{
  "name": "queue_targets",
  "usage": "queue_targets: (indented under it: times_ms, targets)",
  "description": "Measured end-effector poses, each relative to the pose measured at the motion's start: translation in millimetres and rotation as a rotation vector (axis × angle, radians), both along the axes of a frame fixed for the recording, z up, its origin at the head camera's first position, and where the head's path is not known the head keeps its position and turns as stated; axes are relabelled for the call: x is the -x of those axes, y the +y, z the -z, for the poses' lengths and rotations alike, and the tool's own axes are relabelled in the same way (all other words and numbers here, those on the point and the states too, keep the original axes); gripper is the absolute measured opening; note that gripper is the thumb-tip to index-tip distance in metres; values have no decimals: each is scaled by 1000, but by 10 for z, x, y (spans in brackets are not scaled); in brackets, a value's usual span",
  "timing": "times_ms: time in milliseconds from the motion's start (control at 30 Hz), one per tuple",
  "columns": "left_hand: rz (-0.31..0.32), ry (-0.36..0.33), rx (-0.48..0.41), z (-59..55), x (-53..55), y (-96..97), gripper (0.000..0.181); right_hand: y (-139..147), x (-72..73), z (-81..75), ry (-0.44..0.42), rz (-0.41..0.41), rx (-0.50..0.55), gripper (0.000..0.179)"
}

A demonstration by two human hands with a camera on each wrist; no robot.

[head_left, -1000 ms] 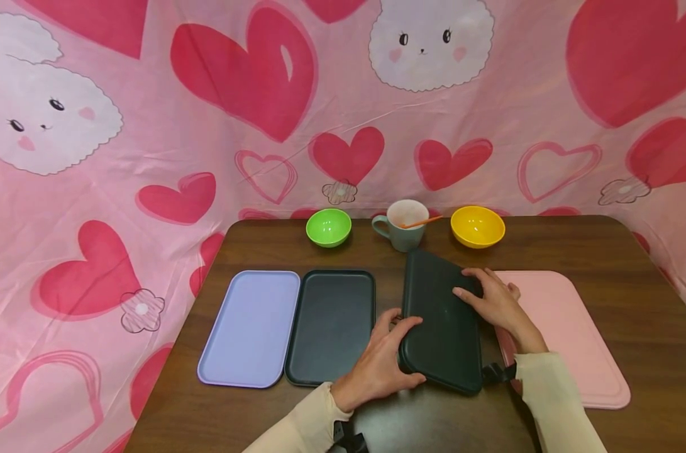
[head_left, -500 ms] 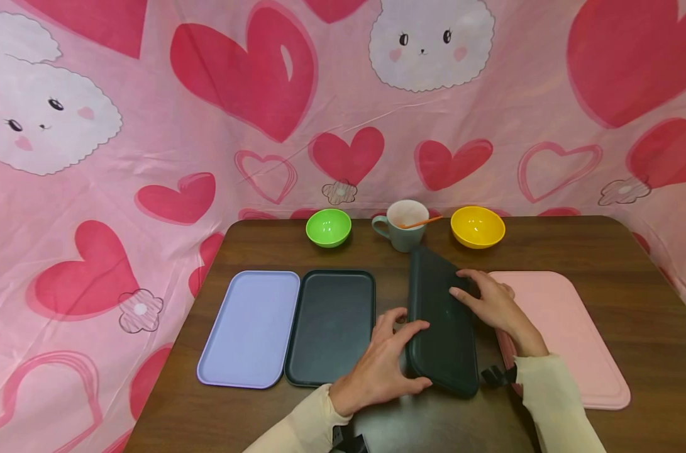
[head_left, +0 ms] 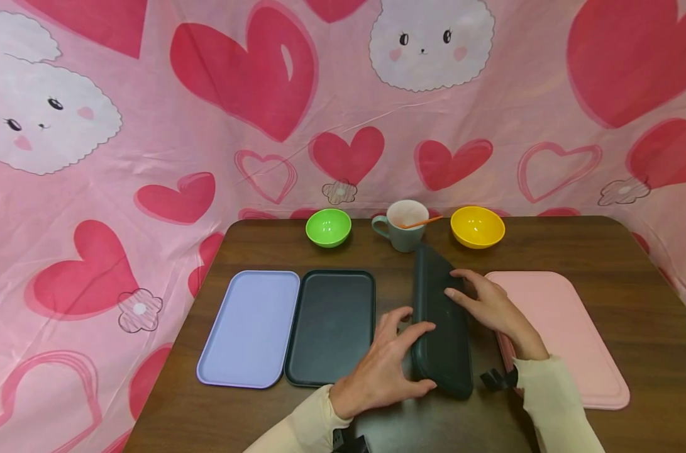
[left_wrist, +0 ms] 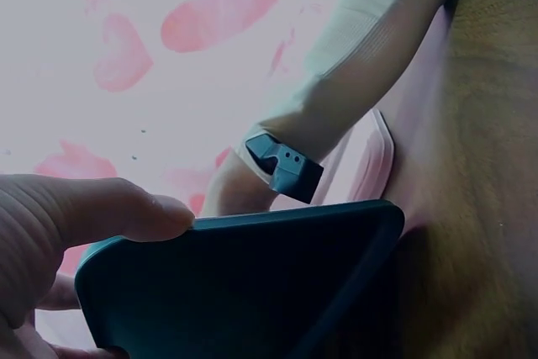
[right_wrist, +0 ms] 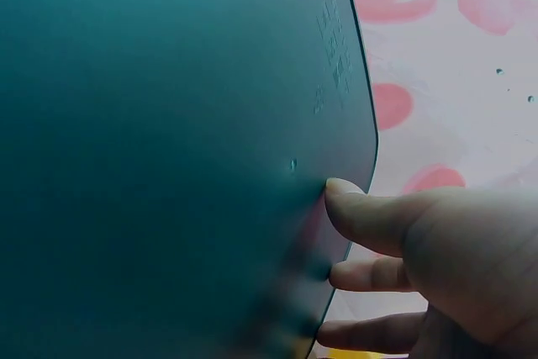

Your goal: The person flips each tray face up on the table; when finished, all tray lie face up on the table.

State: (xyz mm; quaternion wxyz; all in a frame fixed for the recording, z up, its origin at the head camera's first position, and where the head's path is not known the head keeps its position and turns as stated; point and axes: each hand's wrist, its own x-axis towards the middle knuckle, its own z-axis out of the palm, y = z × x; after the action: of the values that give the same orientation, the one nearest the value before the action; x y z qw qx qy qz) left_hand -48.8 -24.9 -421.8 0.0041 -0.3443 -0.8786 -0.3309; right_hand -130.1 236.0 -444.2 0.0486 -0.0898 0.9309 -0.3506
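Note:
A dark green tray (head_left: pixel 443 327) stands tipped up on its side in the head view, its underside turned toward the right. My left hand (head_left: pixel 379 368) grips its left edge, thumb at the near corner and index finger on the underside. In the left wrist view the thumb (left_wrist: pixel 160 216) lies along the tray's rim. On the other side, my right hand (head_left: pixel 490 308) touches the underside with its fingertips. The right wrist view has those fingers (right_wrist: pixel 370 275) close to the tray's edge and mirrored in its smooth surface. The tray's inner face is hidden.
Left of the hands lie a lavender tray (head_left: pixel 252 330) and a second dark green tray (head_left: pixel 331 327). A pink board (head_left: pixel 563 340) lies right. Along the back stand a green bowl (head_left: pixel 328 228), a mug (head_left: pixel 405 236) with an orange stick (head_left: pixel 424 221), and a yellow bowl (head_left: pixel 478 228).
The held tray has tipped further upright, so its underside looks narrower. Its left edge has shifted right, the left hand following slightly, while the right hand has moved a little left.

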Motion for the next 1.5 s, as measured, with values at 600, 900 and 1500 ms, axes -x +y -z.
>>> queue_targets:
  times_ms: [600,900,1500]
  targets:
    - [41,50,21,-101,-34,91,76,-62,-121,-192,26,-53,162,54]
    - [78,85,36,-157,-39,155,76,-86,-206,-333,67,-63,217,53]
    - [135,176,-6,-213,-34,321,74,-57,-338,-533,93,-45,250,50]
